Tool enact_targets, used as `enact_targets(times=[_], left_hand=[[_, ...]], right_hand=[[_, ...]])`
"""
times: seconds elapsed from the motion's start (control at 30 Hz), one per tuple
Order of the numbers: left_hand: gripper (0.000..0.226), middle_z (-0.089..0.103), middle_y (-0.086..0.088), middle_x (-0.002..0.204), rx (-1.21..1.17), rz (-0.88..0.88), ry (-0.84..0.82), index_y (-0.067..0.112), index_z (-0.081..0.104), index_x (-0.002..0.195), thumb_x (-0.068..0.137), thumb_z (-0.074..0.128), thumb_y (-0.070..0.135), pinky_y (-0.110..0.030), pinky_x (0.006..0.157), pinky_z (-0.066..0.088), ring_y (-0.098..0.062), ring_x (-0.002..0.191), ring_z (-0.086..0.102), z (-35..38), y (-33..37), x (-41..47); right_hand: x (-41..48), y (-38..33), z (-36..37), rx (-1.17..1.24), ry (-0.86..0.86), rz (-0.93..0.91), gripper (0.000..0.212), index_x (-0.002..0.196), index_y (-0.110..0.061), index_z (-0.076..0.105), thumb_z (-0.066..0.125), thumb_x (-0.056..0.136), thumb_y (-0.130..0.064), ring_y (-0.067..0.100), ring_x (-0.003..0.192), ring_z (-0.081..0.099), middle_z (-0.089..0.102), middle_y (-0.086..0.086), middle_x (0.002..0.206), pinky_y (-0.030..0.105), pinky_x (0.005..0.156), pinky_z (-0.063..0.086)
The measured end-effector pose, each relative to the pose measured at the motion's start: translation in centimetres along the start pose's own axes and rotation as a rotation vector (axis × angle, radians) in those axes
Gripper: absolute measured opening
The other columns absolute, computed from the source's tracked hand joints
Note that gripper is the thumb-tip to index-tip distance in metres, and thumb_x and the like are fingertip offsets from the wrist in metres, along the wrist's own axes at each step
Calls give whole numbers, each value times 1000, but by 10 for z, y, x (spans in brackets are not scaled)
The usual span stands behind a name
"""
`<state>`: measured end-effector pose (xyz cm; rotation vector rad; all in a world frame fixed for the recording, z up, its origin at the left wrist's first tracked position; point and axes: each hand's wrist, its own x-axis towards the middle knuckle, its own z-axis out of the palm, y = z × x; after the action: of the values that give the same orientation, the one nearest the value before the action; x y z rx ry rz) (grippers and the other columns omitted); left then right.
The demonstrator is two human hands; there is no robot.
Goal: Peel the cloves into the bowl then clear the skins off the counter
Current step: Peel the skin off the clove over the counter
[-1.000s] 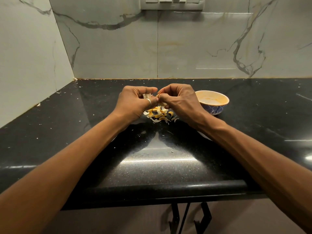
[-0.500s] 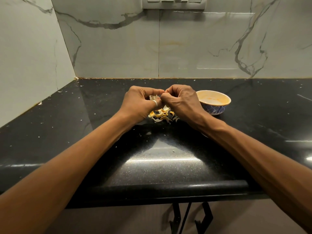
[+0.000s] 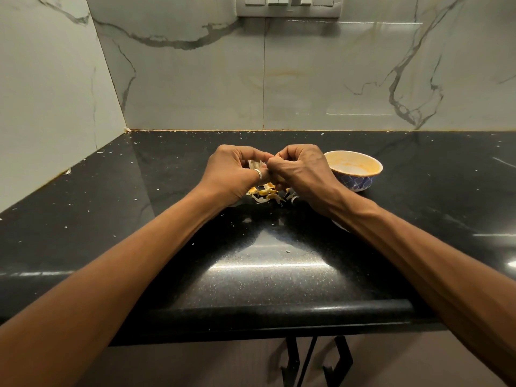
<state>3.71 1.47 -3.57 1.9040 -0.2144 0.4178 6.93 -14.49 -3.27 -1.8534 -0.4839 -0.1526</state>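
Both hands meet above the middle of the black counter (image 3: 268,275). My left hand (image 3: 234,171), a ring on one finger, holds a pale garlic clove (image 3: 255,164) in curled fingers. My right hand (image 3: 301,169) pinches at the same clove from the right, fingertips touching the left hand's. Under the hands lies a small heap of yellowish-white skins (image 3: 265,194). Just right of my right hand stands a bowl (image 3: 360,180), blue-patterned outside and orange-smeared inside; I see no clove inside it.
Tiny skin flakes are scattered over the counter, thicker toward the left wall (image 3: 50,107) and along the back edge. Marble-look tiles rise behind, with a switch plate (image 3: 287,5) at the top. Black cabinet handles (image 3: 315,361) hang below the front edge.
The two hands have stayed pressed together over the skins, shifting slightly as the fingers work the clove. The bowl has not moved.
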Motion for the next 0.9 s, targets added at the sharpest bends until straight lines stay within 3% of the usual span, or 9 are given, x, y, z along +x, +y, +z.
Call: enact_targets(times=[0.2,0.37,0.5,0.63,0.77,0.9], left_hand=[[19,77,-6,80,67,34,23,32,80,87,71,83,23,-52,77,61,-31,78,75,-1,0,0],[26,77,-1,82,81,37,71,32,80,90,66,84,42,-52,80,61,-33,84,73,-4,-1,1],[17,77,0,82,80,28,82,30,79,90,76,84,22,-48,81,62,-26,83,74,-7,-1,1],[15,76,2,83,103,10,116,27,79,92,79,83,19,-43,80,62,-19,81,74,-8,1,1],[15,75,1,82,143,1,157,26,79,91,80,81,16,-41,79,62,-18,80,73,-11,-1,2],[16,75,3,82,167,-12,179,27,79,91,79,83,17,-39,79,62,-16,80,72,-12,-3,3]], right_hand=[[0,3,0,54,-22,-11,11,78,-10,68,65,88,-9,22,64,66,69,10,69,46,69,59],[2,-2,1,219,-57,62,9,83,-5,68,65,92,-6,21,68,66,70,12,77,36,73,58],[2,-2,0,268,-104,71,3,90,-4,68,67,93,-5,18,75,69,71,13,87,28,71,59],[2,-3,-1,278,-134,72,7,92,-6,70,68,91,0,21,85,67,70,13,92,32,81,59],[2,-1,-1,203,-151,28,9,98,-8,73,70,90,-3,17,81,67,73,10,89,28,77,59],[3,4,-1,126,-106,-16,19,103,-5,74,79,85,-13,23,77,72,76,15,87,34,76,61]])
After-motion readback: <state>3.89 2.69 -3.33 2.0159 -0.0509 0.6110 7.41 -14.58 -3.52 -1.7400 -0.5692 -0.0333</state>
